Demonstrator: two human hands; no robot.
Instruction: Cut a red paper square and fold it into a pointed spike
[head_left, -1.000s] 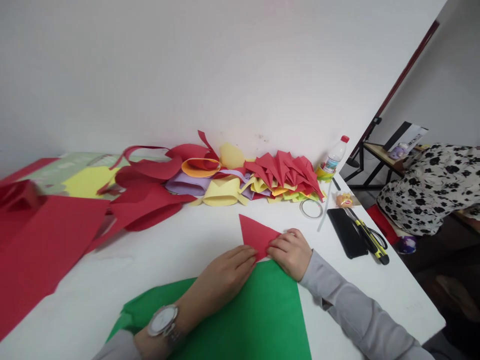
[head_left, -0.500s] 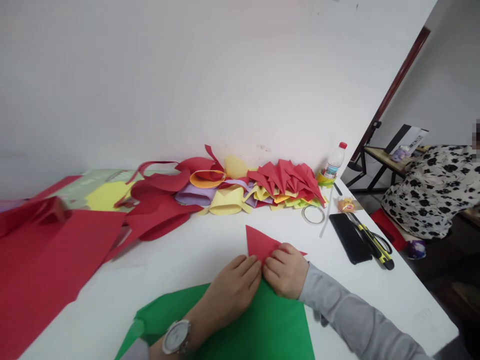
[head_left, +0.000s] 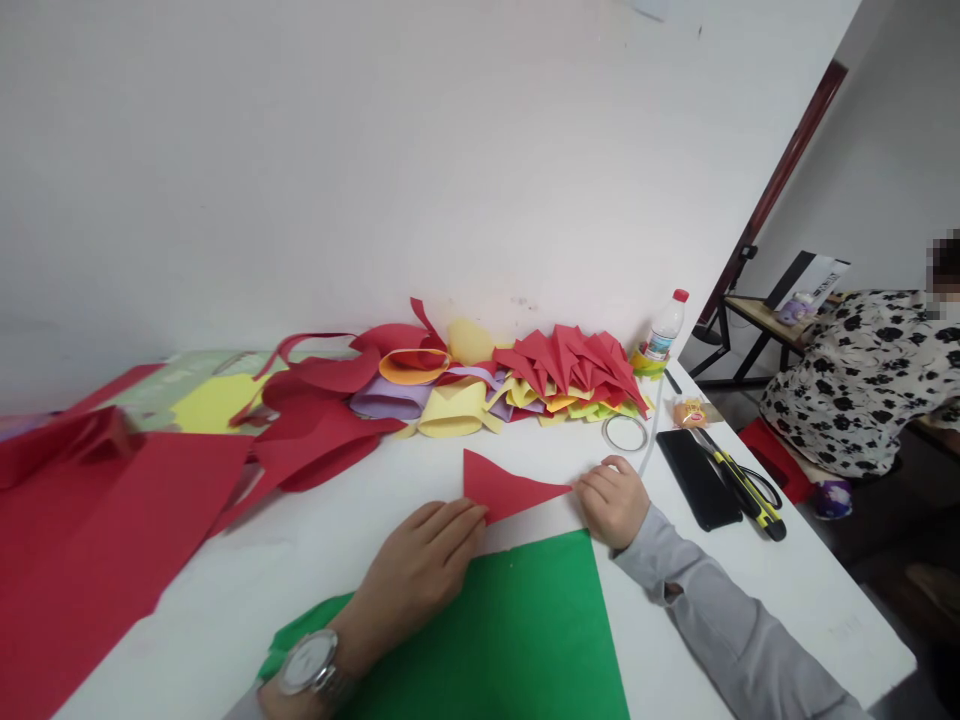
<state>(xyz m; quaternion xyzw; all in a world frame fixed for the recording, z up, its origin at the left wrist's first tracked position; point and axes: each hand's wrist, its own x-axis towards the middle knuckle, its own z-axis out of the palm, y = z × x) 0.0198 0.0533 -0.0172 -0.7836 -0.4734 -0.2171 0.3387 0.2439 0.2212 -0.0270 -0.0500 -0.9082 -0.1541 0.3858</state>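
Red triangle (head_left: 514,490), count one: between the two hands, long axis left to right, narrow tip pointing right. Left hand (head_left: 420,565): fingers together at its near corner; grip cannot be told. Green sheet (head_left: 532,630), one, nearer. Right hand (head_left: 615,503): fingers curled, pinching the tip. Beyond: one tape ring (head_left: 625,449), one bottle (head_left: 666,325), contents indistinct. Rightmost: one cutter (head_left: 744,490).

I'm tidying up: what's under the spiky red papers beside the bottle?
Under the spiky red papers, edges of yellow paper and orange paper stick out toward the front. Whatever lies deeper in the pile is covered.
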